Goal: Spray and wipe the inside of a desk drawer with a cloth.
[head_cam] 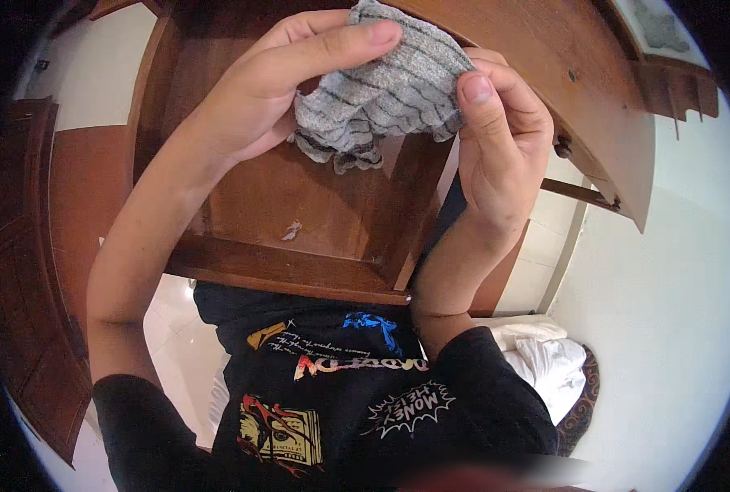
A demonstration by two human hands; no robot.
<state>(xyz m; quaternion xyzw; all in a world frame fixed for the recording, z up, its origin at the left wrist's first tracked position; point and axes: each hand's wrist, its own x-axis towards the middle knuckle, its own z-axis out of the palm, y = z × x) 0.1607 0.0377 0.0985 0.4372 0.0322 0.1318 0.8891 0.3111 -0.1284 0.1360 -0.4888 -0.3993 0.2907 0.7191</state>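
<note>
A grey striped cloth, crumpled along its lower side, is stretched between my two hands. My left hand grips it from the left, the thumb lying flat across its striped face and the other fingers partly hidden behind it. At the right corner, my right hand pinches the edge between thumb and fingers. Below the cloth is a pulled-out wooden drawer, its front against my black printed T-shirt. A small pale scrap lies on the drawer's bottom.
The wooden cabinet top juts out at upper right, with a round knob beneath. A brown wooden door is at far left. White fabric rests on a patterned dark surface behind my right arm.
</note>
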